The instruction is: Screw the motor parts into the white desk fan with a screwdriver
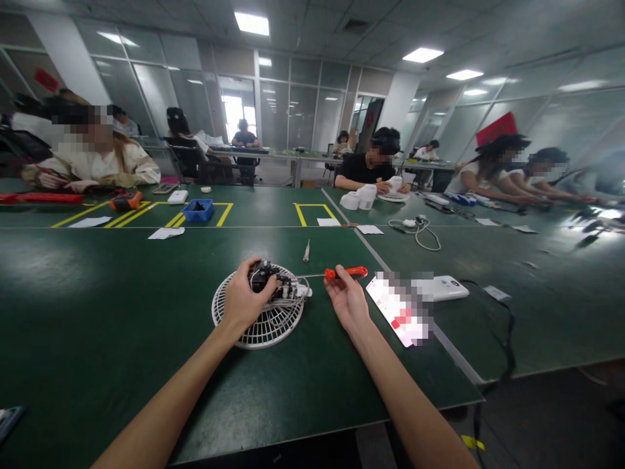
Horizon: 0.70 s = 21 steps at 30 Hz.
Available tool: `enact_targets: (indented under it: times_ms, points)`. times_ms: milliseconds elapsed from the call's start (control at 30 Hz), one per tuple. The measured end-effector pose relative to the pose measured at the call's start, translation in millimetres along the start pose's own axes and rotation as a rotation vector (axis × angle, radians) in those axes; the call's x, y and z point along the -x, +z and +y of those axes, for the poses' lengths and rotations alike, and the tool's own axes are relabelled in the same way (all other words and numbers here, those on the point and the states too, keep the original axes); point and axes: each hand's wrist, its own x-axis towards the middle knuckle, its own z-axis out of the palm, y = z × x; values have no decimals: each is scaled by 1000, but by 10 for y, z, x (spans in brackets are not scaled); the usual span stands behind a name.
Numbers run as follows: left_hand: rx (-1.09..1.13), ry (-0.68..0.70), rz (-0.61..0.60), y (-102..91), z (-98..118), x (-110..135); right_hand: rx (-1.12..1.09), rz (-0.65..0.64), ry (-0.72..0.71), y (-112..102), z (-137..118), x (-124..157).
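Fan grille [273, 324] left of phone [394, 311]

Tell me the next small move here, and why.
Perhaps nudge the red screwdriver gently leftward to seat it: your right hand holds it aimed at the black assembly, which your left hand holds over the white grille. I can't tell whether they touch.

Beyond the far edge of your green table [88, 339], you face glass partitions [303, 98], a white pillar [401, 101] and a bright window [233, 109]. A black chair [183, 158] stands past that edge; rectangular ceiling lights [252, 23] glow above you. Dark grey floor [561, 423] shows beyond the near right corner.
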Motion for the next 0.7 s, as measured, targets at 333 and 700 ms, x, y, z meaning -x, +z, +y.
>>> enact_targets:
  times_ms: [333, 700]
  points:
    - [2, 0, -1, 2, 2, 6, -13, 29, 153, -46, 26, -58]
    - [-23, 13, 2, -12, 29, 12, -69, 1, 39, -14, 16, -37]
